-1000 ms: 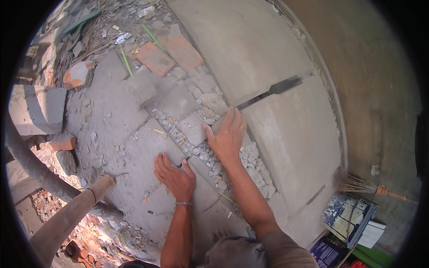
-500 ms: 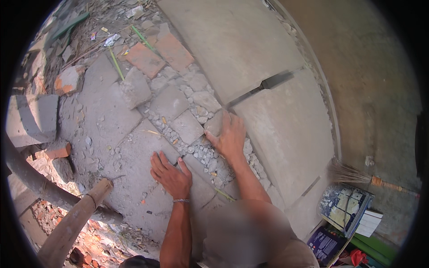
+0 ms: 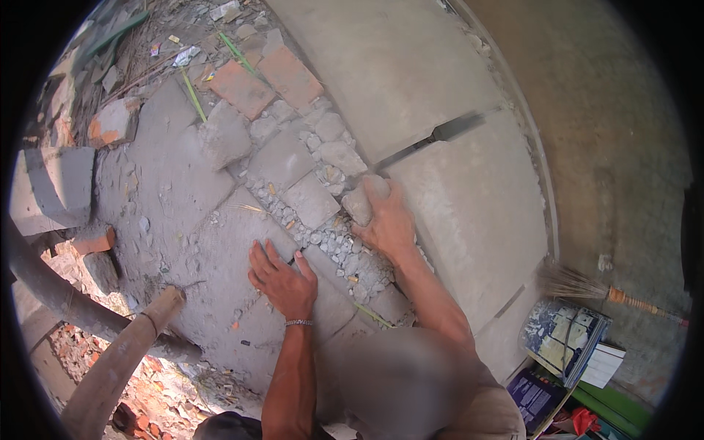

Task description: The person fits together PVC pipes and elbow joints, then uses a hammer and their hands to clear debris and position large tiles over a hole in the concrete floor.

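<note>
Dusty slabs (image 3: pixel 469 213) flank the gravel (image 3: pixel 343 251), where our right hand (image 3: pixel 387 221) curls around a stone (image 3: pixel 357 204); our left hand (image 3: pixel 287 284), loosely spread and empty, rests on the left slabs.

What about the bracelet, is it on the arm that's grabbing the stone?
No, the bracelet is by the left hand, while the right hand grips the stone.
</note>
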`<state>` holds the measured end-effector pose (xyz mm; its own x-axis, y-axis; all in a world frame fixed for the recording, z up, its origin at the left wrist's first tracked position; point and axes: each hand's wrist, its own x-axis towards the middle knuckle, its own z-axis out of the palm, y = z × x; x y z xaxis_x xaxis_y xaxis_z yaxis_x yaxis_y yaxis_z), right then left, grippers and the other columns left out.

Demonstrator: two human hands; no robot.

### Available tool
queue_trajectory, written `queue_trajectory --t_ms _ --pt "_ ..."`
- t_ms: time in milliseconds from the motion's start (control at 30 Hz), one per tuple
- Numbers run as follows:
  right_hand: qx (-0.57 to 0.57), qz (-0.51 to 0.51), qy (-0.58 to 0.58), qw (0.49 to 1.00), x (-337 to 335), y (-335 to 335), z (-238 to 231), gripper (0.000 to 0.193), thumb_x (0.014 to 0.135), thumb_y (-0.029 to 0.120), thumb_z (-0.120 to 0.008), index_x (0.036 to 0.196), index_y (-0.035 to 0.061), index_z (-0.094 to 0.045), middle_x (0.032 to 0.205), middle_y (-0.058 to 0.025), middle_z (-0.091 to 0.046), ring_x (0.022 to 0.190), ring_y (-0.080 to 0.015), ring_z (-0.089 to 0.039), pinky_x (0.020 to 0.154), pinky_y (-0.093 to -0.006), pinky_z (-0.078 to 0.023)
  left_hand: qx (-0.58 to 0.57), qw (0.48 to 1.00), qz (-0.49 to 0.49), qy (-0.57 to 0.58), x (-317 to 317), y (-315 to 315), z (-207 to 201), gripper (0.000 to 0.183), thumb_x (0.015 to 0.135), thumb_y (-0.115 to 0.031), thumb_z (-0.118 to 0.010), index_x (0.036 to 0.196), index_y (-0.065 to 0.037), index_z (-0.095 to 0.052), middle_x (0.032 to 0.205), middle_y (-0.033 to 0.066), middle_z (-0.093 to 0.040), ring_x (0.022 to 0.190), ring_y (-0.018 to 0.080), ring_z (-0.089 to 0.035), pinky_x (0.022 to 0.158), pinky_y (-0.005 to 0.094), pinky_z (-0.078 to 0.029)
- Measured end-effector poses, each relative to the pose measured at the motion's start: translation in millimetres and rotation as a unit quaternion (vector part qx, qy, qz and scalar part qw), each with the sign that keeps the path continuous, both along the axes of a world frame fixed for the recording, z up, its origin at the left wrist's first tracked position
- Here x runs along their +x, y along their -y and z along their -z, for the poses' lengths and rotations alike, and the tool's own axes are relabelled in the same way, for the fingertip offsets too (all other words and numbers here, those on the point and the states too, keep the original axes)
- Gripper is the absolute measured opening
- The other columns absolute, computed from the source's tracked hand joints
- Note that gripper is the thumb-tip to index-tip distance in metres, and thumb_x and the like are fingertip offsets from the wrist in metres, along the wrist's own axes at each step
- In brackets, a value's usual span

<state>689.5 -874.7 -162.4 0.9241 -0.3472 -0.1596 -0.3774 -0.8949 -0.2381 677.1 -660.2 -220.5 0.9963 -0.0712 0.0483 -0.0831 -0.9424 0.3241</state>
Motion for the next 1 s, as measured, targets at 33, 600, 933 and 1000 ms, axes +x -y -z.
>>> queue_trajectory --t_ms 33,600,933,1000 --pt "0.017 0.014 0.022 1.0 -2 -1 -7 0.097 0.063 0.034 -0.091 0.15 0.0169 -0.049 0.141 -0.0275 -0.042 0.122 -0.0435 -0.056 0.096 -0.0499 -0.052 0.004 1.0 -0.003 0.0 0 -1 0 0.062 0.095 -0.028 -0.061 0.145 0.003 -0.042 0.154 0.0242 -0.039 0.144 0.04 -0.035 0.116 0.0571 -0.023" --pt "0.261 -0.006 0.266 0.928 122 2 -82 0.071 0.097 0.043 -0.065 0.148 -0.003 -0.046 0.144 -0.032 -0.052 0.133 -0.0408 -0.054 0.112 -0.0425 -0.042 -0.005 1.0 0.006 0.023 0 -12 8 0.063 0.093 -0.029 -0.063 0.143 0.005 -0.045 0.151 0.025 -0.042 0.141 0.0406 -0.037 0.113 0.0572 -0.026" --pt "0.044 0.043 -0.026 0.998 -42 2 108 0.065 0.104 0.042 -0.046 0.146 -0.0083 -0.042 0.143 -0.0338 -0.046 0.136 -0.0468 -0.045 0.114 -0.0496 -0.037 0.018 0.999 0.004 0.029 -1 -11 15 0.062 0.095 -0.034 -0.06 0.143 0.003 -0.046 0.153 0.0238 -0.041 0.143 0.0381 -0.035 0.113 0.0564 -0.025" --pt "0.072 0.064 -0.035 0.995 -23 23 124 0.07 0.102 0.046 -0.046 0.148 -0.0073 -0.039 0.144 -0.0355 -0.045 0.136 -0.0486 -0.045 0.113 -0.0501 -0.038 0.021 0.999 0.005 0.027 -2 -9 14 0.062 0.095 -0.034 -0.059 0.143 0.003 -0.047 0.153 0.0238 -0.041 0.144 0.0375 -0.034 0.114 0.0558 -0.025"
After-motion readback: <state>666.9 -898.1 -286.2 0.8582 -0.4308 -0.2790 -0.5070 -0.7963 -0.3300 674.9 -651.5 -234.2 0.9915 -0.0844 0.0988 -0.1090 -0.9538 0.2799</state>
